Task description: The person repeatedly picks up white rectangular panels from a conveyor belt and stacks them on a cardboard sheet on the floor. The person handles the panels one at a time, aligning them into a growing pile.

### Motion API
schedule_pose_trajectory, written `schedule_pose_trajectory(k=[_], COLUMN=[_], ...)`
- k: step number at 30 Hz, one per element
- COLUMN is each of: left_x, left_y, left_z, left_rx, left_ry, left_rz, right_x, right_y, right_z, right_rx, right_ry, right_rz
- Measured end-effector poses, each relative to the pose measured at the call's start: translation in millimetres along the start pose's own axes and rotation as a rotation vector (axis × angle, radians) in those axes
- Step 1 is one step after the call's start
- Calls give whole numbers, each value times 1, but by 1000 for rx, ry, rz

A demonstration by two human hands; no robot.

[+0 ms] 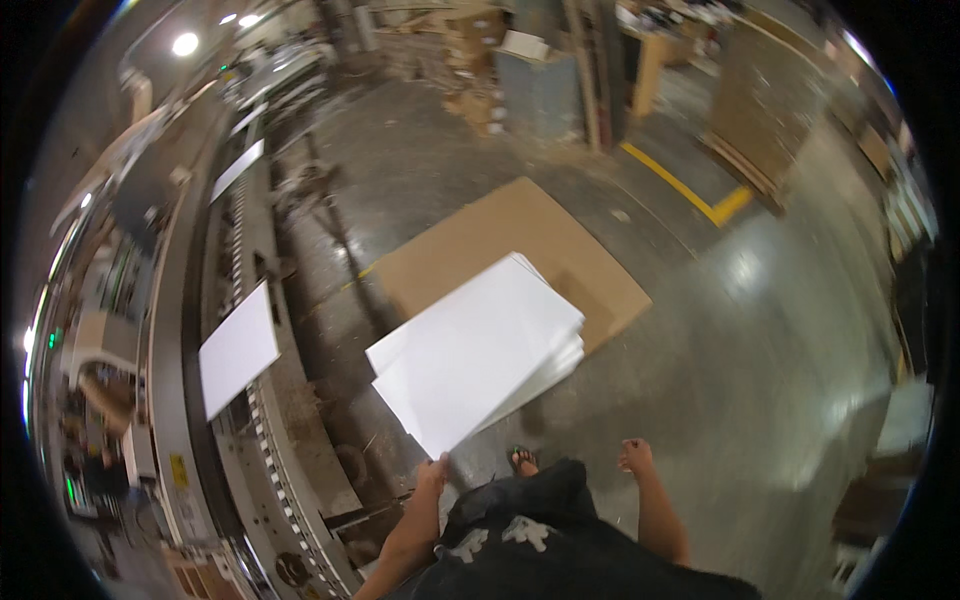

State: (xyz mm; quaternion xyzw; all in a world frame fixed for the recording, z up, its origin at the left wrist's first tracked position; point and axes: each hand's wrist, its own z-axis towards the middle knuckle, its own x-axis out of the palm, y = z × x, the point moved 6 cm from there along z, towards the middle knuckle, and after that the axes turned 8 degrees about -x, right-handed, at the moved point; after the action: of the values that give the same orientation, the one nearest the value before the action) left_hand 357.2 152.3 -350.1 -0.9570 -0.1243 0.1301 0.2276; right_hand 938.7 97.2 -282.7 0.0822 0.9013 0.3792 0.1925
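Note:
My left hand is closed on the near corner of a white panel, thumb and fingers pinching its edge. The panel lies turned at an angle over a low stack of similar white panels, whose edges show at the right. Beneath the stack, a brown cardboard sheet lies on the floor. My right hand hangs off to the right of the stack, holding nothing, its fingers loosely bent and a little apart.
Along the left runs a long machine with a conveyor, carrying a white panel and another farther up. A grey bin and stacked cardboard stand at the back. Yellow floor tape lies beside a tall brown stack.

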Motion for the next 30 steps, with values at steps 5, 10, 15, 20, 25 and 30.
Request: schedule_pose_trajectory(k=[5, 10, 15, 20, 25, 30], left_x=[-46, -157, -223, -275, -331, -375], left_y=[8, 70, 83, 138, 199, 257], left_z=[-75, -163, -240, -307, -346, -364], left_rx=[43, 148, 327, 411, 490, 311], left_ry=[1, -236, -415, -606, -776, -1165], left_rz=[-74, -322, -519, -624, -810, -776], right_x=[52, 168, 287, 342, 371, 384], right_y=[140, 183, 63, 40, 61, 57], right_z=[78, 102, 144, 17, -95, -200], right_rx=[-462, -553, -203, -273, -434, -299], right_ry=[-255, -165, 456, 407, 445, 699], right_rz=[-420, -594, -350, -245, -225, -111])
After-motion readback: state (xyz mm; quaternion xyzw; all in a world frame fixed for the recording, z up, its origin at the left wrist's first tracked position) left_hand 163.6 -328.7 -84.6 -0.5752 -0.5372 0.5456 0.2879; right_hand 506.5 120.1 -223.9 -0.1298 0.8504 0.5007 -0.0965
